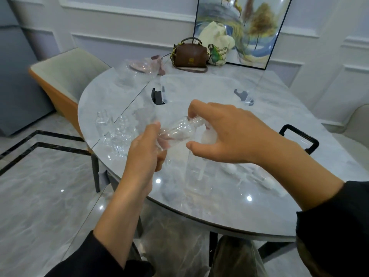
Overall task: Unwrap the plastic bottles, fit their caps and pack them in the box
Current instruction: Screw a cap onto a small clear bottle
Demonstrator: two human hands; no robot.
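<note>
Bright even indoor light, ceiling-lamp glare spots on glossy table and floor — soft focus, wide-angle bending at edges

Left hand: forearm enters from 7 o'clock, dark sleeve pushed back to mid-forearm, wrist straight, hand pointing toward 1 o'clock. Fingers curled shut around base of clear bottle, thumb on top.
Right hand: forearm enters from 4 o'clock, dark sleeve at elbow end, back of hand up, pointing toward 10 o'clock. Index and neighbouring fingertips pinch bottle neck end; thumb splayed below, clear of bottle. Hands near each other, not touching, both raised above table level.
</note>
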